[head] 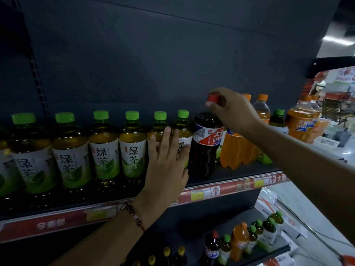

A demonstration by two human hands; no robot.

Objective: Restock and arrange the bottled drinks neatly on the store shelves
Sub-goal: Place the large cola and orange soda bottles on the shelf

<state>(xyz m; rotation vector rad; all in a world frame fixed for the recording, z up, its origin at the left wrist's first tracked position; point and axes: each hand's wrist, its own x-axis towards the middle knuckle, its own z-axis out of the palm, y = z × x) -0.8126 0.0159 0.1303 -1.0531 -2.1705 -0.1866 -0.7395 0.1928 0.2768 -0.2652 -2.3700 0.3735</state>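
Near shelf edge (211, 191), right hand (233, 112) grip pinching cola bottle (206, 144) cap, left hand (166, 164) spread flat

We are wearing a beaded bracelet (134, 216) of dark red and pale beads on our left wrist. Both our forearms are showing bare, without sleeves.

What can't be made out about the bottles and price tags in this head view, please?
- Green tea bottle: its label is mostly hidden by the left hand.
- Cola bottle: its neck is covered by the right hand pinching the red cap.
- Price tags on the shelf edge: print is too blurred to read.
- Yellow-capped bottles: cut off by the bottom edge.
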